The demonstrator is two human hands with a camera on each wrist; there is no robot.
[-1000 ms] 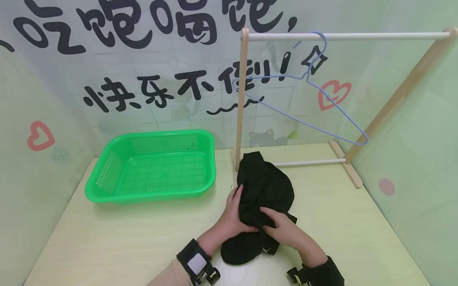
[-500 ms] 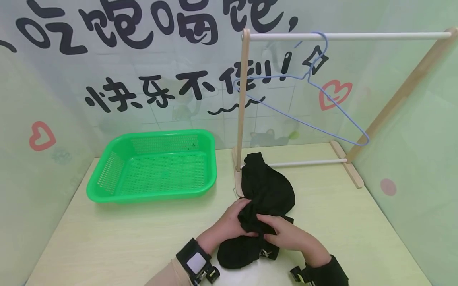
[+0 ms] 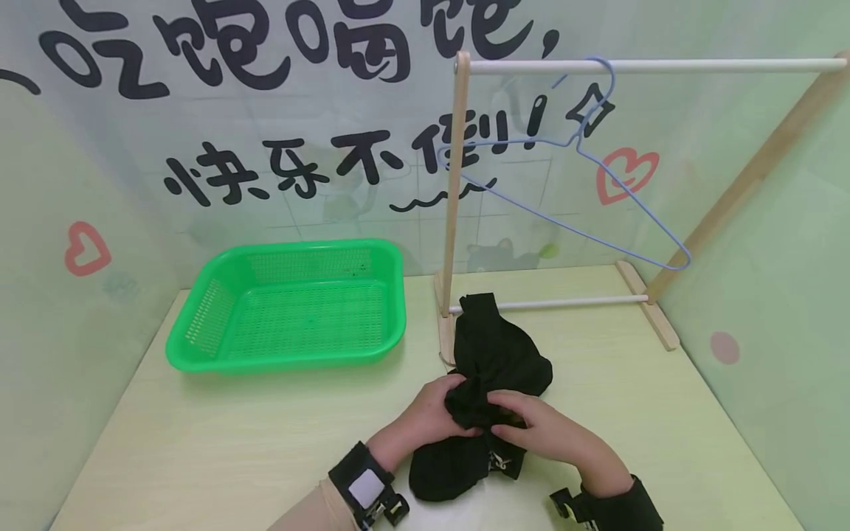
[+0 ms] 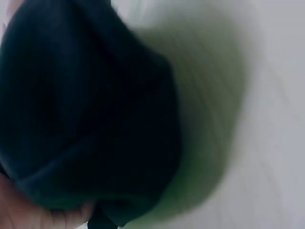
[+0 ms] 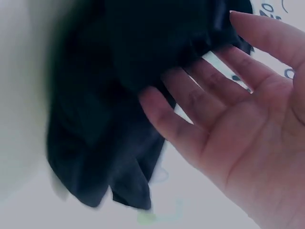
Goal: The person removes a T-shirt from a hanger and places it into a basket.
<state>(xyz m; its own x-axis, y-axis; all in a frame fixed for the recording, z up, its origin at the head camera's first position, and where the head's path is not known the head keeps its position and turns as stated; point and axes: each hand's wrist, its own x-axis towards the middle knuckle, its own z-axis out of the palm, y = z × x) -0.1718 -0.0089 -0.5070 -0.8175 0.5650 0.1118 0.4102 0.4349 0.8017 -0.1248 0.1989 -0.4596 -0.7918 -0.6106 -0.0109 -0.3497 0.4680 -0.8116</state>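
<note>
A crumpled black cloth garment lies on the table in front of the rack; folds hide its exact kind. In the head view my left hand grips its bunched middle from the left. The left wrist view has the dark cloth filling its left side, with part of my hand at the lower left corner. From the right, my right hand reaches to the same bunched part. In the right wrist view its fingers are nearly straight, their tips at the cloth's edge, and the thumb stands apart from them.
A green plastic basket stands at the back left. Behind the garment rises a wooden rack with a white top rail. From that rail hangs a blue wire hanger. Printed walls close off the back and sides of the table.
My left hand has gathered the garment's middle into a bunch and drawn it slightly toward me. The right hand has shifted a little to the right. The head view has turned slightly.
</note>
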